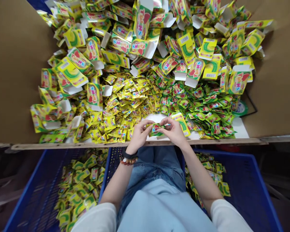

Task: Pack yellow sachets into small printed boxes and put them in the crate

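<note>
Both hands (157, 130) pinch one sachet (156, 128) — loose sachets (140, 96), open cartons (140, 48) crowd beyond.

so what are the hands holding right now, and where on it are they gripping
A small green and yellow sachet, pinched at its two ends: the left hand takes the left end, the right hand the right end, just above the table edge.

Big folded carton (142, 20): you can make out coloured letters that look like "TUMS", turned sideways.
Carton at right (237, 82): same lettering, blurred.
Barcode labels (185, 39): you can't read them.
</note>
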Demonstrator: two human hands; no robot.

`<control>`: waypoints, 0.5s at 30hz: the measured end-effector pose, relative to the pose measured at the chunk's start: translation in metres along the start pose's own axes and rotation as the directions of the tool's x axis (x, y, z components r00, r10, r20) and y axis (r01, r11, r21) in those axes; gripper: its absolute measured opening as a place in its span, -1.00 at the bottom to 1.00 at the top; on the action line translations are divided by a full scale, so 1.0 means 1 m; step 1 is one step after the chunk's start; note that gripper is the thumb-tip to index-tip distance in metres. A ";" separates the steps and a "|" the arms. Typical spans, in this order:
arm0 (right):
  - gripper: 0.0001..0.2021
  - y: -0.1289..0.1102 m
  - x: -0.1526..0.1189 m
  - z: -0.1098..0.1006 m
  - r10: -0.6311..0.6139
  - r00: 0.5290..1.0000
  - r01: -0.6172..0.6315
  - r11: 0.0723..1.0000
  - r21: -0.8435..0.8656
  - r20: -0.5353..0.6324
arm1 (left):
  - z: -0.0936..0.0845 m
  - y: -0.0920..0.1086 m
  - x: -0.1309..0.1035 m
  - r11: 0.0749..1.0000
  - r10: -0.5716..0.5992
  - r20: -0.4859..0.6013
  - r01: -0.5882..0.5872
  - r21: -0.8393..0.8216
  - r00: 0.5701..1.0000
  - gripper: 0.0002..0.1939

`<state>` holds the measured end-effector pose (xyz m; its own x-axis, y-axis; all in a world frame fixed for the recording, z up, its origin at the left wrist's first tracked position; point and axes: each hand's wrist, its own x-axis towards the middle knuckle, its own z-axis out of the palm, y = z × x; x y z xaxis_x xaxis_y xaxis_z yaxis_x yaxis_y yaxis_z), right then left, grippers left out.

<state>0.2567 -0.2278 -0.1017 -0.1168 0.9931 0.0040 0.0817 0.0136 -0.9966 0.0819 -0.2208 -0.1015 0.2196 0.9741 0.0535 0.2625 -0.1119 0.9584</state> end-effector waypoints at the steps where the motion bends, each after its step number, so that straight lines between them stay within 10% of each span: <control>1: -0.84 -0.002 -0.001 -0.001 -0.033 0.999 0.033 0.997 -0.067 -0.001 | 0.002 0.000 -0.001 0.998 -0.029 0.018 0.030 -0.062 0.999 -0.68; 7: -0.78 -0.004 -0.008 -0.010 -0.064 0.982 0.115 0.949 -0.295 0.177 | 0.007 0.000 -0.006 0.993 -0.040 0.152 0.056 -0.104 0.988 -0.63; 15: -0.63 0.006 -0.046 -0.010 -0.119 0.988 0.091 0.963 -0.254 -0.098 | 0.015 0.007 -0.015 0.997 0.035 0.254 -0.052 0.061 0.967 -0.77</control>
<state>0.2729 -0.2719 -0.1071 -0.0285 0.9911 0.1303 0.3196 0.1325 -0.9382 0.0943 -0.2386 -0.0995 0.4598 0.8879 0.0143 0.3075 -0.1743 0.9355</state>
